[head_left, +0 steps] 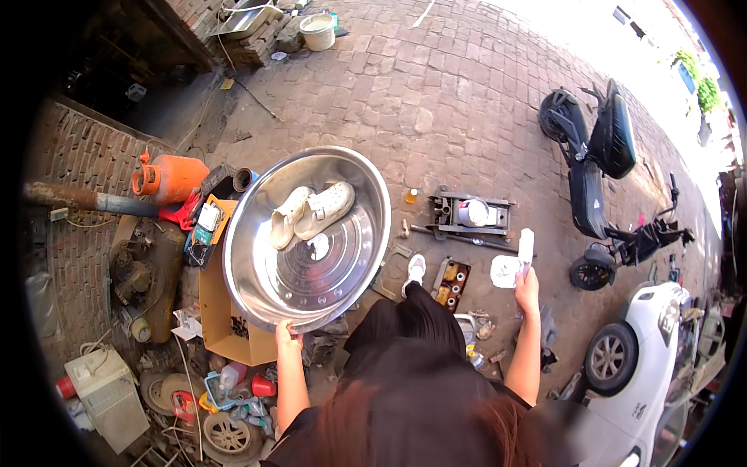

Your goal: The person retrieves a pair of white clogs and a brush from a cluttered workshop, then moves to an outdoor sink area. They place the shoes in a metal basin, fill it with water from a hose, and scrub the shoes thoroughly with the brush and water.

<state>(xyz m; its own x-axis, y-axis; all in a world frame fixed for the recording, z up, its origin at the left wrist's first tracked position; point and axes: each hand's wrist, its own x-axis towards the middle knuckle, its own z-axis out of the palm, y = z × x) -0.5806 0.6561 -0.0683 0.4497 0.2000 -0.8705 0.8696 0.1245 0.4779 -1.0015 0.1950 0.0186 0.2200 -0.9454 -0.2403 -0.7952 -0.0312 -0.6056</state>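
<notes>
My left hand grips the near rim of a large, shiny metal basin, which is held up and tilted. Inside, toward its far side, lie two cream-coloured clogs with holes in their tops, side by side and touching. Out to the right, my right hand is closed round a white oblong thing that stands up from the fingers; its exact kind cannot be made out. Beside those fingers is a white, squarish, partly see-through piece. Whether it is held too is unclear.
Ahead on the brick paving are a metal jack-like frame and a small amber bottle. A black electric scooter and a white car stand right. An orange gas cylinder, a cardboard box and old wheels crowd the left.
</notes>
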